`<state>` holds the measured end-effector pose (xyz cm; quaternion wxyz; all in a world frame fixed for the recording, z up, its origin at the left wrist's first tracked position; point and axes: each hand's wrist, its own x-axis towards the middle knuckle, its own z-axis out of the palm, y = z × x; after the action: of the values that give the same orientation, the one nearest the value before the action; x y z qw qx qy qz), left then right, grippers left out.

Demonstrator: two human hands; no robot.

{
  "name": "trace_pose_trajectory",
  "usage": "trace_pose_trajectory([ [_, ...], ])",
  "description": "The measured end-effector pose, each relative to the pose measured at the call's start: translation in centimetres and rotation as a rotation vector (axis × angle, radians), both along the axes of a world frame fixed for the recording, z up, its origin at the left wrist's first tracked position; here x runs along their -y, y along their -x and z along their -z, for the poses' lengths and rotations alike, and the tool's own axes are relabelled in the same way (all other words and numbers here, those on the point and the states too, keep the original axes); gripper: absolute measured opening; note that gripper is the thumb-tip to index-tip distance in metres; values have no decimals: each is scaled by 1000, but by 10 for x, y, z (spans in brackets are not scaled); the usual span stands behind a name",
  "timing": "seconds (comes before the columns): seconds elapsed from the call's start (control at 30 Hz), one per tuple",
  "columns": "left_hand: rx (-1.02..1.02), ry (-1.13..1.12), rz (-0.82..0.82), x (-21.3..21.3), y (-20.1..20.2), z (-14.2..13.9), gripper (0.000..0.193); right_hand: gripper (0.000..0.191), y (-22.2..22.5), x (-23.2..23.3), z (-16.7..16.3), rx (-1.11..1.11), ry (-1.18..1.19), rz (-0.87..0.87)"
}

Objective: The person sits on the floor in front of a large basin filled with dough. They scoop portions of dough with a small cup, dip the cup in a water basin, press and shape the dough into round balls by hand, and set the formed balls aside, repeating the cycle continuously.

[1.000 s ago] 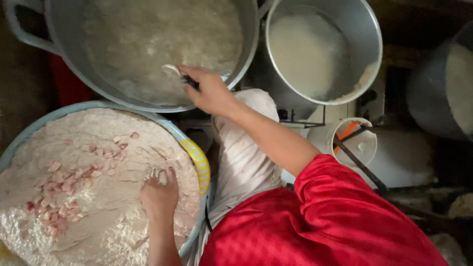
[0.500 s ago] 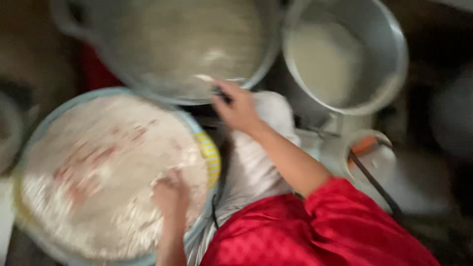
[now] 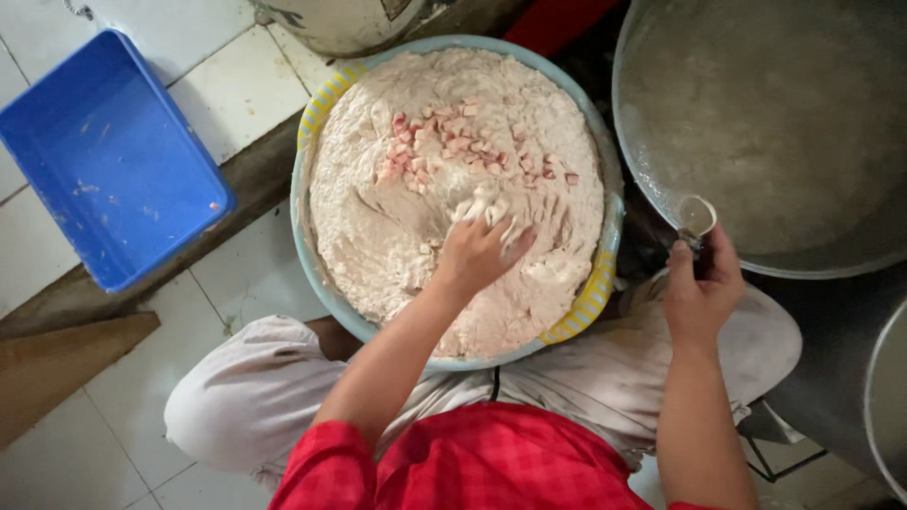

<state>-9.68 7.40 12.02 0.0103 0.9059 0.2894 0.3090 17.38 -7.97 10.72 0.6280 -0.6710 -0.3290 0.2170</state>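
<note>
Left hand: the left hand (image 3: 477,253) is sunk into the pale mix, fingers spread and curled, clutching a clump of it, paste stuck to the fingertips.
Right hand: the right hand (image 3: 701,291) is clenched round the dark handle of a small metal scoop (image 3: 696,215), the cup end resting at the rim of the big pot.
Dough mix: a heaped, sticky, off-white dough mix (image 3: 453,189) fills the basin nearly to the brim, finger furrows raked through it around the left hand.
Pink cubes: a scatter of small pink cubes (image 3: 453,146) lies on top of the mix, just beyond the left fingers.
Basin: a round light-blue basin (image 3: 326,302) with yellow checked patches on its rim sits on the floor between the person's knees.
Big pot: a wide metal pot (image 3: 850,260) of cloudy greyish liquid stands just beside the basin on the right.
Tray: a blue rectangular tray (image 3: 104,151) lies on the white tiles, well apart on the left.
Clothing: red checked top, pale trousers.
</note>
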Motion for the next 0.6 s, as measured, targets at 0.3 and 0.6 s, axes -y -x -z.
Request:
trace_pose_trajectory([
  [0.3,-245,826,-201,22,-37,15,60,46,-3,0,-13,-12,98,-47],
  [0.6,342,1290,-206,37,-52,27,36,24,5,-20,-48,-281,289,-344],
])
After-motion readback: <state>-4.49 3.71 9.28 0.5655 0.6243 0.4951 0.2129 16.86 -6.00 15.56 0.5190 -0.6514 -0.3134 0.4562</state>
